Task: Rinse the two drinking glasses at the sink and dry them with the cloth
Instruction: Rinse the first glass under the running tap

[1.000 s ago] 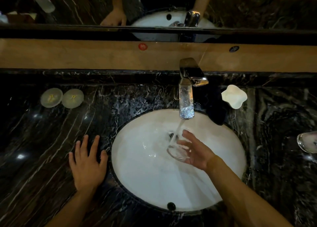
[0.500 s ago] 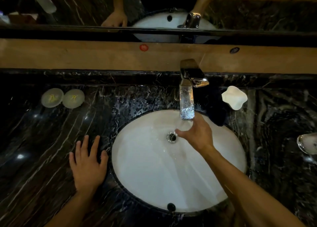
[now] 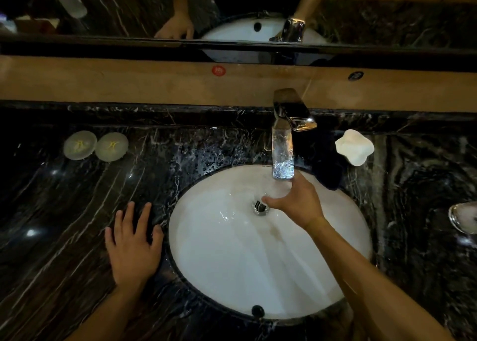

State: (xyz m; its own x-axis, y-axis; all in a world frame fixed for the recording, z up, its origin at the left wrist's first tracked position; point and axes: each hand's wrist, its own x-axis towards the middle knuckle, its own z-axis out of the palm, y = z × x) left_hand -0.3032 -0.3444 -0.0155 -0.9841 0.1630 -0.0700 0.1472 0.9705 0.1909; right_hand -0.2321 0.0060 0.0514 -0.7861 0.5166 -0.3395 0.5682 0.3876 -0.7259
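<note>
the right hand (image 3: 296, 201) reached over the glossy white oval sink (image 3: 232, 263), under the chrome faucet (image 3: 283, 144); whether its fingers held a drinking glass, i could not tell. the left hand (image 3: 133, 245) lay flat, fingers spread, on the veined black marble counter (image 3: 64, 211) at the sink's left rim. a dark cloth (image 3: 327, 165) sat crumpled beside the faucet.

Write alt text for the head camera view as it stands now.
A person's right hand reaches up under the chrome faucet over a white oval sink, while the left hand rests flat on the black marble counter. Whether the right hand holds a glass cannot be told.
</note>
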